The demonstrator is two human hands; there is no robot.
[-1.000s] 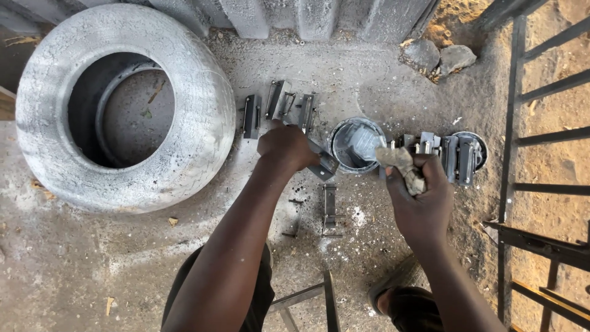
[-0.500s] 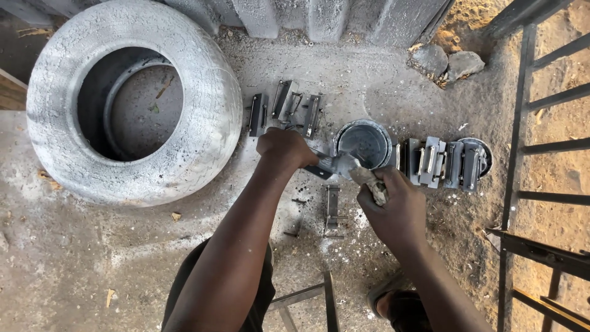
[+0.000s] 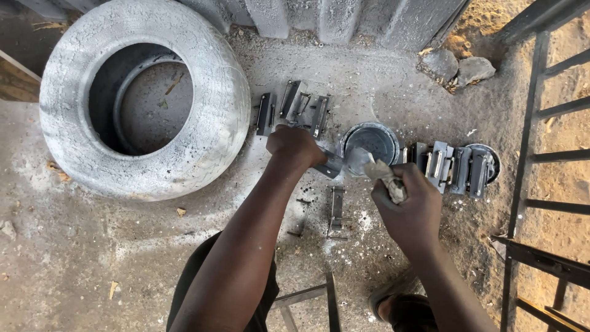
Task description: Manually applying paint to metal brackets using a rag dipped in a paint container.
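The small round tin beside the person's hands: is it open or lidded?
Open. The round tin has no lid on it; the head view looks straight past its rim to the grey inside. A flat round lid-like disc lies apart.

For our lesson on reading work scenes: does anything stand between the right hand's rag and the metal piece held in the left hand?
Nothing visible does. The left hand holds the metal piece out beside the round tin, and the rag gripped in the right hand lies close to it; whether they touch cannot be told.
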